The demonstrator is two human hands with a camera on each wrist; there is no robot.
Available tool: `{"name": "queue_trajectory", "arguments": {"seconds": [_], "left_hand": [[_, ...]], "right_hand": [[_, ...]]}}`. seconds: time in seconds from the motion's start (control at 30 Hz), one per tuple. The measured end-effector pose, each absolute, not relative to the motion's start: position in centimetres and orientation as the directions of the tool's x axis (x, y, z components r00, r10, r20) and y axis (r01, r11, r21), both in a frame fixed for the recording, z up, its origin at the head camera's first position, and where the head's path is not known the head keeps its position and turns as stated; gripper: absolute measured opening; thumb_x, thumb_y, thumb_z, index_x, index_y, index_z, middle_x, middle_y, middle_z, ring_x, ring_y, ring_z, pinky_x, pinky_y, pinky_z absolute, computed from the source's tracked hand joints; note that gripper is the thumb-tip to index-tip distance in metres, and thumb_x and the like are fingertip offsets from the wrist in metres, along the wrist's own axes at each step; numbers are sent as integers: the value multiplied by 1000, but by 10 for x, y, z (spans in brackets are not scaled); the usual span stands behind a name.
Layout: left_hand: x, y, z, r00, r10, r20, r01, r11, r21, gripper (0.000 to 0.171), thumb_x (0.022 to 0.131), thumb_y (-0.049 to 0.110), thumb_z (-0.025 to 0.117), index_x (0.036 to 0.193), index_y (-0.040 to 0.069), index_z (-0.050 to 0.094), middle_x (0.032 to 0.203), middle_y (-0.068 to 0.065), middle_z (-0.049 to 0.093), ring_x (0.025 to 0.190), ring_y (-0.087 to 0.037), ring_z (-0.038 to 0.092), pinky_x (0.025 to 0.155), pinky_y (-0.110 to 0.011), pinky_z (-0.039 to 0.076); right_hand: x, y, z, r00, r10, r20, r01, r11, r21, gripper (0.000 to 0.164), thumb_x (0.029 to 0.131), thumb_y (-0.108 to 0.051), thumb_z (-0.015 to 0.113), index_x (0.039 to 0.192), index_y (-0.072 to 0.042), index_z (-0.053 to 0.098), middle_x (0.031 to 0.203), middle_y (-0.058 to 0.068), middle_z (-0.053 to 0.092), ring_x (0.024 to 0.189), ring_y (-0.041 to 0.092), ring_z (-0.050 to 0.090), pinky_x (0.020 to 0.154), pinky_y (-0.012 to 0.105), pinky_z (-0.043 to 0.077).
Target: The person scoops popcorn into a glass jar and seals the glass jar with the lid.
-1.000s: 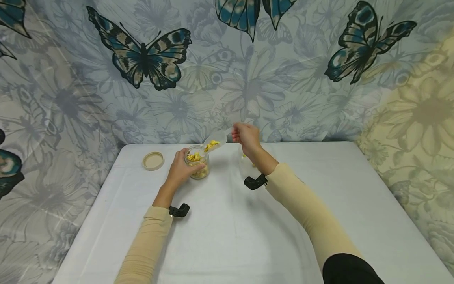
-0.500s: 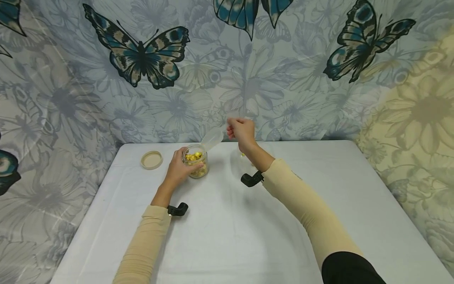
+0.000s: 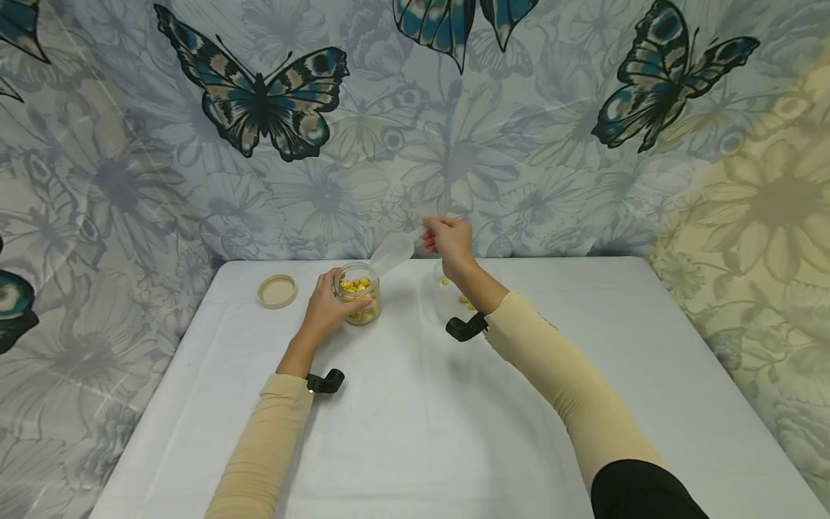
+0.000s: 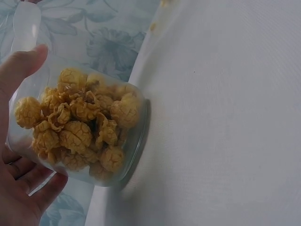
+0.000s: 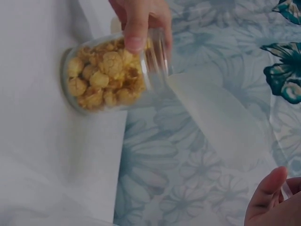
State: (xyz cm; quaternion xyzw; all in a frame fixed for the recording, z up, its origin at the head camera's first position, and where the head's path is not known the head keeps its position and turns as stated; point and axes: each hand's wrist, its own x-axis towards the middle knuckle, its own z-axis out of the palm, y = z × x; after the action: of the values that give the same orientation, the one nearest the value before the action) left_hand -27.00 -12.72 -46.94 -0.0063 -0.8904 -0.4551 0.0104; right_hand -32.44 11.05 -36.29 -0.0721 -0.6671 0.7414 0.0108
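A clear glass jar (image 3: 364,314) with yellow caramel popcorn (image 4: 77,127) inside stands on the white table. My left hand (image 3: 327,306) grips it, thumb on the near side and fingers around the far side. Pinched by its handle, a translucent plastic scoop (image 5: 218,120) is in my right hand (image 3: 449,241); it tilts down to the left with its tip at the jar's mouth. No popcorn shows on the scoop. Partly hidden under my right forearm, a clear bowl (image 3: 442,297) holds several pieces of popcorn.
A round, light tan lid (image 3: 277,291) lies on the table left of the jar. The white cloth-covered table (image 3: 402,425) meets a butterfly-patterned backdrop (image 3: 506,187) just behind the jar and bowl.
Popcorn that lay on the scoop a second ago has gone into the jar, leaving the scoop bare. My right hand has shifted only slightly; my left hand keeps its grip.
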Motion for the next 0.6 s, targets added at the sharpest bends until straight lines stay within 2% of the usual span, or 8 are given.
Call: {"name": "queue_trajectory", "arguments": {"seconds": [0.4, 0.6], "left_hand": [[-269, -125, -469, -1000, 4, 24, 22, 579, 815, 99, 75, 50, 80, 149, 9, 30, 145, -16, 38, 136, -35, 40, 114, -53, 33], [-269, -125, -469, -999, -6, 40, 29, 578, 816, 98, 75, 49, 80, 149, 8, 30, 144, -17, 39, 135, -35, 40, 114, -53, 34]], "right_hand": [[-321, 118, -364, -990, 90, -106, 92, -147, -985, 26, 97, -14, 59, 112, 7, 65, 64, 1, 60, 50, 8, 56, 48, 17, 49], [-322, 121, -364, -988, 100, -115, 93, -203, -975, 18, 95, -11, 60, 103, 4, 65, 62, 0, 61, 50, 8, 56, 47, 17, 48]]}}
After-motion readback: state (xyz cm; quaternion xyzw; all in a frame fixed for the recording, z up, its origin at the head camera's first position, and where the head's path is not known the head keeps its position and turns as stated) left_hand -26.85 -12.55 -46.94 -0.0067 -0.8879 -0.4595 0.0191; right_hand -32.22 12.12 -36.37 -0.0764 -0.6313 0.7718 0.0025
